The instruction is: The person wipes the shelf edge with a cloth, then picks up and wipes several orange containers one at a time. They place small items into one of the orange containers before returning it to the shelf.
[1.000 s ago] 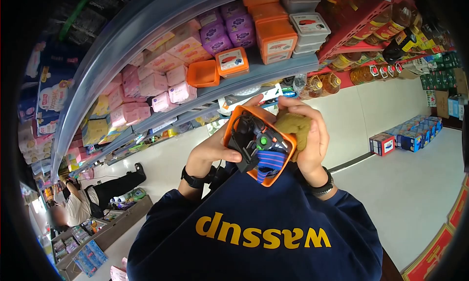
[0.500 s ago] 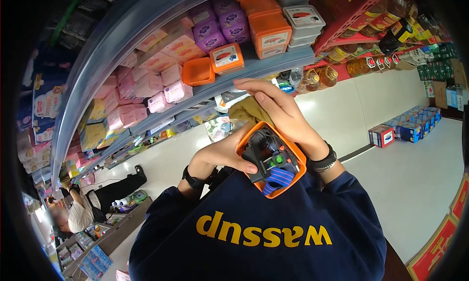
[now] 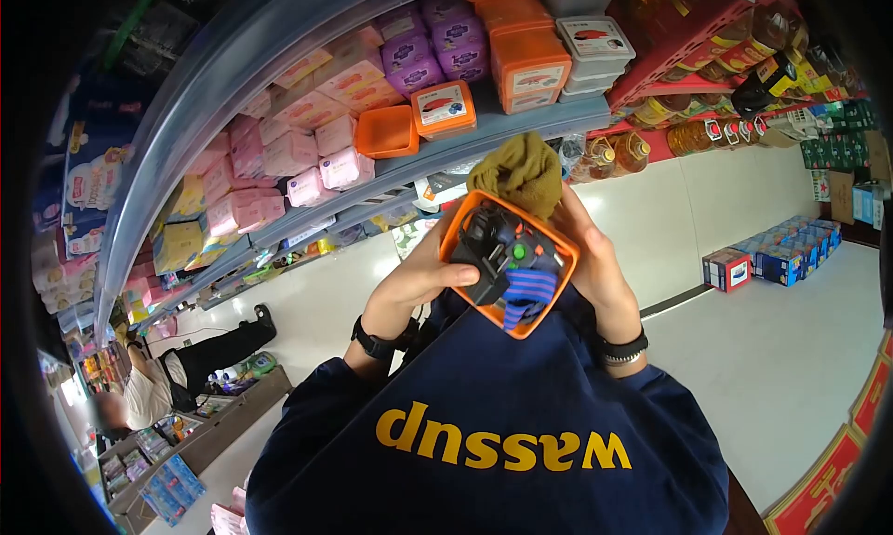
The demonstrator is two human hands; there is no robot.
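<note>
My left hand (image 3: pixel 428 267) grips an orange plastic box (image 3: pixel 450 241) in front of my chest, its thumb over the rim on the black items. Inside lie black gear (image 3: pixel 488 233) with a round green part and a blue striped strap (image 3: pixel 532 291). An olive-green knit cloth (image 3: pixel 521 170) is bunched up at the box's far end. My right hand (image 3: pixel 595 260) is closed round the box's right side and the cloth's lower edge. Its fingers are mostly hidden behind them.
A store shelf (image 3: pixel 530 133) ahead carries an open orange box (image 3: pixel 387 131), a lidded orange box (image 3: pixel 445 109) and pink packs (image 3: pixel 347 167). Oil bottles (image 3: pixel 633 152) stand on red shelves to the right. Blue cartons (image 3: pixel 779 260) are on the floor. Another person (image 3: pixel 153 400) is at far left.
The orange box has moved slightly forward, away from my chest. My right hand has gone from stretched over the cloth to the box's right side, and the cloth now stands bunched higher.
</note>
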